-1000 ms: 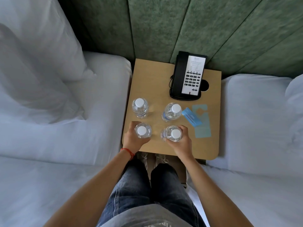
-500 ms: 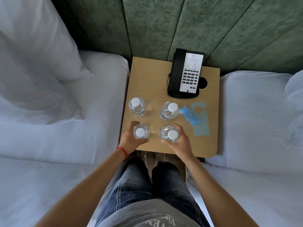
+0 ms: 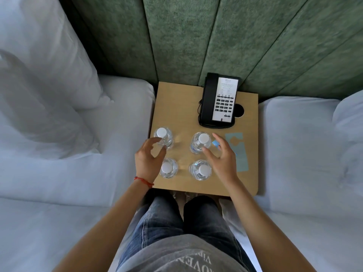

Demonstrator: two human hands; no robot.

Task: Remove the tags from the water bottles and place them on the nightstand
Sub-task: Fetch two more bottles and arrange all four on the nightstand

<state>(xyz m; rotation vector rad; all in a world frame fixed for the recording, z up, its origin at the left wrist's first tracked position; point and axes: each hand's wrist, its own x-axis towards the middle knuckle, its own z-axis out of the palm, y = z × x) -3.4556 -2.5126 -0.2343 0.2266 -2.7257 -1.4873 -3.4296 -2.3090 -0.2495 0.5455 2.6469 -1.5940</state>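
Four bottles are set upright in a square on the nightstand (image 3: pixel 176 107) at mid-frame: far left bottle (image 3: pixel 163 136), far right bottle (image 3: pixel 200 141), near left bottle (image 3: pixel 169 168), near right bottle (image 3: pixel 200 170). The left hand (image 3: pixel 147 160) is held over the left pair, fingers loosely curled and apart, nothing gripped. The right hand (image 3: pixel 222 157) is spread beside the right pair, fingers apart. Two tags (image 3: pixel 238 154) are laid flat right of the bottles, below the phone (image 3: pixel 218 101).

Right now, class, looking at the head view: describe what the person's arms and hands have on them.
Both forearms are bare, with no sleeves reaching them. The left hand has a thin red string bracelet around its wrist. The right hand shows no bracelet, watch or ring.
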